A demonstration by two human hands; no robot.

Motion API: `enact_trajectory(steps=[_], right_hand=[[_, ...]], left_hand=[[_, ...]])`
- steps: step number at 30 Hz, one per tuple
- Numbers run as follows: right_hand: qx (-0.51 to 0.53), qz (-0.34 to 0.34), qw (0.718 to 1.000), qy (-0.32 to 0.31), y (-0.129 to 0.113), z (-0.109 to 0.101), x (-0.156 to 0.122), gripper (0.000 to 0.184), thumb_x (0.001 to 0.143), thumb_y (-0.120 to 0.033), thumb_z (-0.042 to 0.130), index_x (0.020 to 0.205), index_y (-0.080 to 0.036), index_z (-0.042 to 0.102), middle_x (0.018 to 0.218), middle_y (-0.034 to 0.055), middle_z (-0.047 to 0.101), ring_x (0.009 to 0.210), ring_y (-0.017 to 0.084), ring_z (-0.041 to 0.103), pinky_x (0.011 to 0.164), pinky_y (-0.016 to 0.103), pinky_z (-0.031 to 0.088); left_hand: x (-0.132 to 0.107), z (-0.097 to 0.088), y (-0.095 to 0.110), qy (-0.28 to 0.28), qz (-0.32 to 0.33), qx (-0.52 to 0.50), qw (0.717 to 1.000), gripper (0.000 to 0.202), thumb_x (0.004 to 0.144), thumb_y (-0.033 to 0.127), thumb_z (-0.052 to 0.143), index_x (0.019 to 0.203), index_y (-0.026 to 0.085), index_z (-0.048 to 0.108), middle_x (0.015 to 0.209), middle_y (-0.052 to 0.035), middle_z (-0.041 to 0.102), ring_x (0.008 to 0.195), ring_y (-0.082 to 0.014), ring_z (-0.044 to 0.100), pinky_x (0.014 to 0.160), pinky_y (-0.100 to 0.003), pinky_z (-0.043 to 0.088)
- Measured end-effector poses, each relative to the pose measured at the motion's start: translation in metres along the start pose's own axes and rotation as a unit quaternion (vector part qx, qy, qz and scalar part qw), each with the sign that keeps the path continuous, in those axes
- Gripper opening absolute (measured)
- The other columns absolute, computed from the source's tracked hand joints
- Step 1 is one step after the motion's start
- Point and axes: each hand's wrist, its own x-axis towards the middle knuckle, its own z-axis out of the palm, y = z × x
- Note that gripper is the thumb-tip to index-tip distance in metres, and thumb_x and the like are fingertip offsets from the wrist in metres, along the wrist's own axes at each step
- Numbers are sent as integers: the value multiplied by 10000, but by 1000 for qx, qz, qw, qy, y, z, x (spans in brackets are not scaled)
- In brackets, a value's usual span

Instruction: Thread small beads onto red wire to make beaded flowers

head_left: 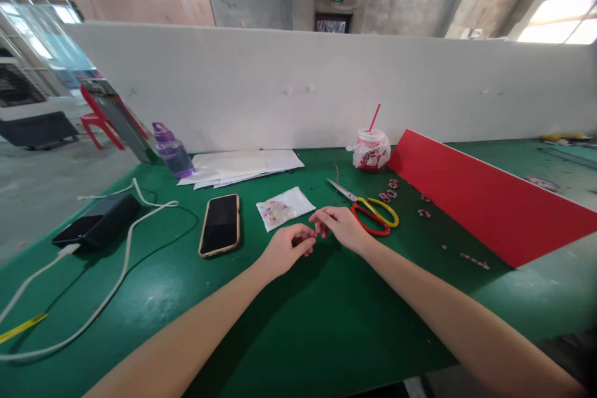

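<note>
My left hand and my right hand meet above the green table, fingertips almost touching. Both are closed in a pinch, and whatever lies between the fingers is too small or hidden to make out. Just beyond my left hand is a small clear packet with coloured beads inside. Scissors with one red and one yellow handle lie partly open beside my right hand. Several small beaded clusters rest to the right of the scissors. Farther right lies a short row of beads.
A phone lies left of the packet. A black device with a white cable is at far left. Behind are papers, a purple bottle and a bagged cup. A red board stands at right.
</note>
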Motion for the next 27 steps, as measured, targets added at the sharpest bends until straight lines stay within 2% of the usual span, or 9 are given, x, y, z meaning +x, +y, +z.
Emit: enact_trajectory(steps=[4,10,13,17,20,22,25,27], right_hand=[[48,13,998,-26,-3,-3,0,384,837,-501,501,766,-149,637,600,-1,579,514,97,531,553,245,440],[52,31,998,-18,-9,-8,-1,371,834,-489,515,741,-151,638,584,-6,567,512,92,516,555,243,430],[47,18,999,5,-10,-11,0,342,818,-470,542,753,-149,643,598,-5,567,511,88,510,548,239,429],[29,4,997,75,-6,-17,5,322,786,-464,572,774,-145,617,644,8,589,502,81,507,512,227,421],[4,6,994,108,0,-24,9,353,795,-489,532,795,-141,594,668,22,604,502,82,511,510,228,426],[-26,6,992,122,4,-28,11,371,809,-500,497,824,-141,591,693,34,619,507,85,516,519,233,432],[-99,5,987,125,7,-33,12,384,832,-498,457,844,-144,606,719,44,639,494,84,504,510,232,418],[-166,9,979,119,6,-35,11,399,840,-501,446,774,-150,623,677,37,636,460,82,472,481,231,384]], left_hand=[[-1,-1,4,-28,0,-31,999,128,844,284,516,871,168,562,680,-5,609,616,-122,574,632,-252,474],[-2,-1,5,-51,-8,-44,998,116,835,283,528,847,172,561,666,0,605,605,-120,564,628,-253,464],[-2,-1,5,-52,-17,-40,998,131,828,298,539,846,171,564,666,-4,616,607,-121,569,630,-253,466],[-2,-2,5,-44,-35,-23,998,174,825,329,540,865,165,583,660,-5,612,596,-123,569,579,-239,451],[-3,-6,7,-39,-43,-7,998,288,820,329,544,1056,168,578,654,10,607,580,-121,555,545,-230,426],[-5,-10,11,-47,-47,7,998,433,820,316,540,1228,180,488,653,28,604,578,-118,545,547,-229,418],[-11,-15,17,-76,-61,38,995,484,832,310,511,1290,185,418,656,40,596,581,-118,540,549,-231,412],[-17,-18,21,-86,-63,76,991,480,836,297,491,1296,195,403,649,48,588,581,-119,537,563,-236,408]])
